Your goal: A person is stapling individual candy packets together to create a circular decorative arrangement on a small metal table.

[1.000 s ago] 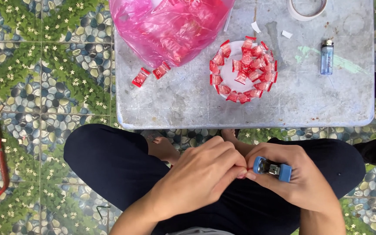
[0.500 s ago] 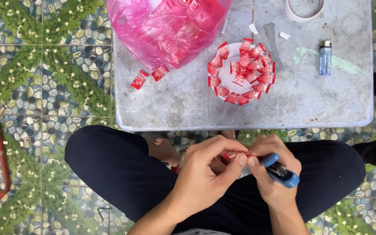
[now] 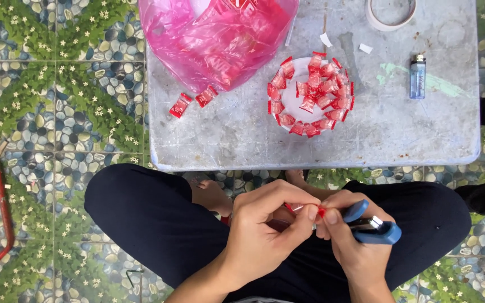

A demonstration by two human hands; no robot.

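My left hand [image 3: 268, 224] pinches a small red wrapped candy [image 3: 321, 211] at its fingertips, over my lap. My right hand [image 3: 350, 241] grips a blue stapler [image 3: 374, 227] and touches the same candy from the right. On the low grey table [image 3: 242, 140] ahead sits a white round form [image 3: 296, 95] ringed with several red candies [image 3: 321, 84]. A pink plastic bag [image 3: 214, 33] full of red candies lies at the table's far left. Two loose red candies [image 3: 192, 102] lie beside the bag.
A blue lighter [image 3: 417, 77] lies on the table's right side, a roll of tape [image 3: 391, 14] at its far edge, and small white scraps [image 3: 325, 39] near it. The floor is pebble-patterned tile. A red curved bar [image 3: 1, 213] stands at the left.
Both hands rose slightly and drew together. The stapler turned from lying level in the right hand to angled with its jaw toward the candy held by the left fingers.
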